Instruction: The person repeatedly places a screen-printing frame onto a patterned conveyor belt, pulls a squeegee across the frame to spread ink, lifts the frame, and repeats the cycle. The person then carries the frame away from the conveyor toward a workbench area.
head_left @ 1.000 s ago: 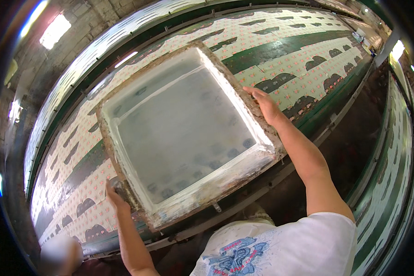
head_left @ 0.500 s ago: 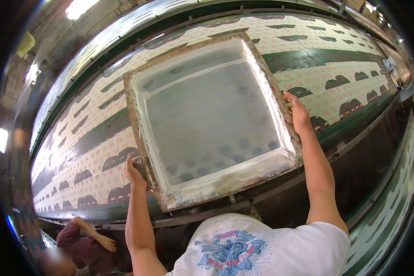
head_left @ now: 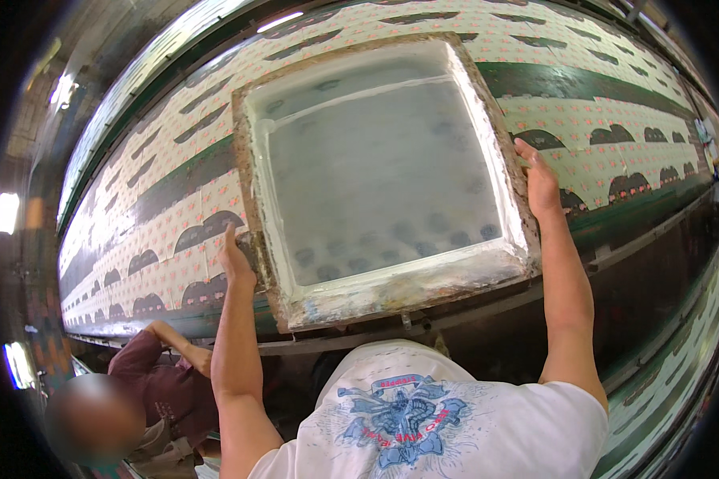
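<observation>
Evenly held between two bare hands, a nearly square printing screen (head_left: 379, 180) of rough brown wood with white-caked inner walls spans the near part of a long green desk (head_left: 547, 82), over pale sheets (head_left: 571, 116) dotted in pinkish red. The left hand (head_left: 238, 262) is curled at a dark, blocky grip (head_left: 252, 249) on the screen's left side, fingers mostly out of sight; the right hand (head_left: 541, 184) is partly closed on the opposite edge, its underside hidden.

The frame looks stiff and moderately heavy, awkward for its breadth, while the stretched grey mesh (head_left: 383, 152) appears to be the fragile part, easily harmed by a poke. Worn wood should give a sure grip unless wet residue makes it slick; the side rails, about midway along, seem the best hold.

The hollow face is turned up toward the wearer. Sides look too equal for a clear long axis, but the screen sits slightly anticlockwise, far end leaning left, near edge rising rightward past a small metal tab (head_left: 407, 322). Whether it touches the desk cannot be told
</observation>
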The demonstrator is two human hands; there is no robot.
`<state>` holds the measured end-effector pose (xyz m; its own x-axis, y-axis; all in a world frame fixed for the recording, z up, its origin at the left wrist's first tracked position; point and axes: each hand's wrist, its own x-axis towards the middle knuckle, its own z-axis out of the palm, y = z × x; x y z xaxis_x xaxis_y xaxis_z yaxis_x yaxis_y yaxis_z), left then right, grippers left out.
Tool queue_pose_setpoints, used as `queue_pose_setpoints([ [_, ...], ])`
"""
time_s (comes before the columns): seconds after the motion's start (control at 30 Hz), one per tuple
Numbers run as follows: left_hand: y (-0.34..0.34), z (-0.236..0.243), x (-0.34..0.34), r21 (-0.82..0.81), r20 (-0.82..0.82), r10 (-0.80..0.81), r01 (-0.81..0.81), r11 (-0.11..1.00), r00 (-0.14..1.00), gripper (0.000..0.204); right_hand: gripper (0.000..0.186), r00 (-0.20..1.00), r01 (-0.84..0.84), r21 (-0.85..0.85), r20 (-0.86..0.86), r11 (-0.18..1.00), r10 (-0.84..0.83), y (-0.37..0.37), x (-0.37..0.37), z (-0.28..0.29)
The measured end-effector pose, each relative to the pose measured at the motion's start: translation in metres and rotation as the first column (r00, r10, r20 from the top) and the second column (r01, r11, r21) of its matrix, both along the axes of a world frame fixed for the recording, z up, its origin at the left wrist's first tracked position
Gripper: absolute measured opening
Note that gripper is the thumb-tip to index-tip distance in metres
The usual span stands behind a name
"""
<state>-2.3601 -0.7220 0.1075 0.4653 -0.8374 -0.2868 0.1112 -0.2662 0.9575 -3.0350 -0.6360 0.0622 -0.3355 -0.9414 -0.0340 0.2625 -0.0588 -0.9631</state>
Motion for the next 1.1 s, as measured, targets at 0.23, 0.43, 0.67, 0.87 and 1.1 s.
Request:
queue_pose_setpoints([
  [0.23,-0.013,-0.029,0.09,0.003,0.067,-0.041,0.041,0.999,0.997,0.056,0.073,1.0,0.015,0.005,-0.006,1.0,-0.015,-0.009,0.087,-0.003],
  [0.43,-0.016,-0.018,0.104,0.001,0.16,-0.051,0.052,0.999,0.986,0.055,0.05,0.79,0.064,0.056,-0.613,0.996,-0.017,0.004,0.123,0.033],
  [0.67,-0.012,-0.029,0.163,0.058,0.293,-0.017,0.001,0.998,0.956,0.064,0.025,0.445,-0.422,0.05,-0.858,0.905,0.255,0.098,0.334,0.059],
  [0.87,0.014,-0.051,0.232,0.119,0.47,-0.126,0.079,0.99,0.874,0.062,0.048,0.136,-0.536,0.139,-0.959,0.833,0.247,0.155,0.482,0.054],
  [1.1,0.044,-0.054,0.289,0.274,0.85,-0.363,0.267,0.924,0.382,0.045,0.045,-0.021,-0.444,0.208,-0.975,0.872,0.222,0.164,0.57,0.048],
])
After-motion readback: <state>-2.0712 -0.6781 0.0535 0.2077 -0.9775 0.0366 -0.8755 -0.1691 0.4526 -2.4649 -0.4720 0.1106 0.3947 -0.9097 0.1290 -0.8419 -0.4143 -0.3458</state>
